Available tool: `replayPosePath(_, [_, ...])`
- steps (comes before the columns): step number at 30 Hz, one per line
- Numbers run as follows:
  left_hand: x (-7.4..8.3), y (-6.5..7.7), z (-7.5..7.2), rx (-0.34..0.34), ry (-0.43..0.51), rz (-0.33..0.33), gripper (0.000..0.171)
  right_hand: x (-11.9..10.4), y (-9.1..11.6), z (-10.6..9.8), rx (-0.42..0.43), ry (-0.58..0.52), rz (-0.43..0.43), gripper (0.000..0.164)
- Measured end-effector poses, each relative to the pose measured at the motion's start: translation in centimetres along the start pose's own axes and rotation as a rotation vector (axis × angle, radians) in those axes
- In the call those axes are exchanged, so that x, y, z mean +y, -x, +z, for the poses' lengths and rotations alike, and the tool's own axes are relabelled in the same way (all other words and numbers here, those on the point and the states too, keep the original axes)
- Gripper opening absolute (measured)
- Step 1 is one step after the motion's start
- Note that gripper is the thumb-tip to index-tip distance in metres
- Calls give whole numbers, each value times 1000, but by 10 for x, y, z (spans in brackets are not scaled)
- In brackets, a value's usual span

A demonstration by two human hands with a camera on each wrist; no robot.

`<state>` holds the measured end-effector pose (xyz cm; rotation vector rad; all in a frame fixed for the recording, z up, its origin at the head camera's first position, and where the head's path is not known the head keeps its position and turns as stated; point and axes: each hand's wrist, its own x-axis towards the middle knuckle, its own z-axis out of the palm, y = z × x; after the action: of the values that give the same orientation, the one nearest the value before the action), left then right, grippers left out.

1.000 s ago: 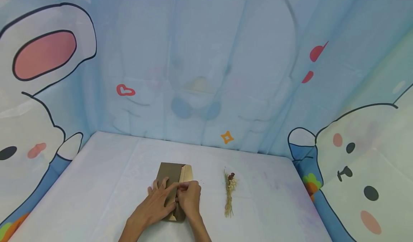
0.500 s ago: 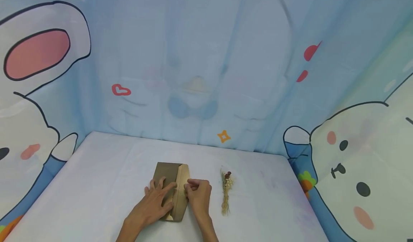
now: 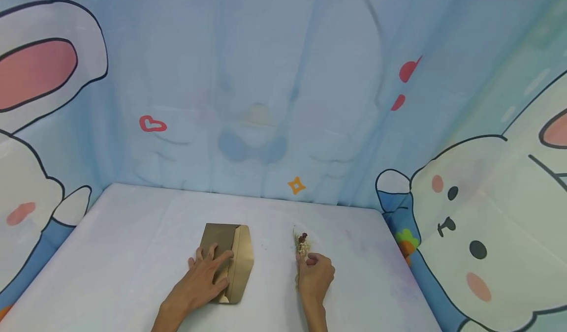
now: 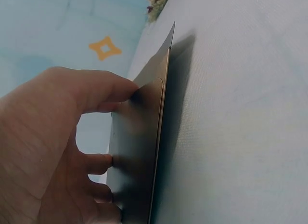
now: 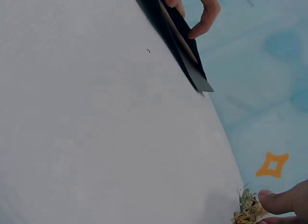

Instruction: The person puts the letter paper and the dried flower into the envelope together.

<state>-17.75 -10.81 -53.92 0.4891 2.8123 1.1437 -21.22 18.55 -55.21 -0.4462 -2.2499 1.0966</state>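
A gold-brown paper envelope (image 3: 241, 268) lies on the white table with its flap unfolded to the right. My left hand (image 3: 199, 280) rests on it, fingers spread; in the left wrist view the fingertips press its dark face (image 4: 137, 151). To the right lies a small dried flower bunch (image 3: 303, 246) with a dark red bloom and pale flowers. My right hand (image 3: 316, 275) is at its stems, thumb and curled fingers around them, hiding part of the stalks. The right wrist view shows the thumb (image 5: 276, 201) against the flower bunch (image 5: 249, 209).
A white cloth covers the table (image 3: 150, 233). Behind it hangs a pale blue curtain (image 3: 257, 76) printed with cartoon animals, and it also closes off both sides. Small dark specks lie on the cloth between envelope and flowers.
My right hand has left the envelope's flap and moved right to the dried flower bunch. The flap now lies spread out to the right. My left hand stays on the envelope.
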Motion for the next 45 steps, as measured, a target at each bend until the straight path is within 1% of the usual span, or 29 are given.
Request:
replayPosePath(4, [-1,1,0,-6,-3,2,59,5,0,1,-28,10,25,15])
replayPosePath(7, [-1,0,0,-1,-5,15,58,6,-2,2,-31,9,25,11])
replayPosePath(10, [-1,-1,-1,1,6,17,59,6,-4,3,-33,12,13,10])
replayPosePath(15, [0,-1,-2,-20,25,1,60,6,-5,4,-38,22,39,9])
replayPosePath(22, [-1,-3,-2,0,-6,5,60,3,-9,5,-33,10,25,9])
replayPosePath(26, [-2,-3,-2,5,-12,3,59,3,-9,6,-30,-1,10,8])
replayPosePath(29, [-2,-3,-2,2,-5,-1,59,3,-9,7,-33,-5,15,8])
replayPosePath(33, [-2,-2,-2,-3,7,-4,59,0,-8,10,-33,-2,18,9])
replayPosePath(38, [-2,-3,-1,2,5,0,59,-10,-5,12,-43,-23,10,8])
replayPosePath(45, [-2,-2,0,-5,9,-6,58,-24,5,19,-77,-59,-29,8])
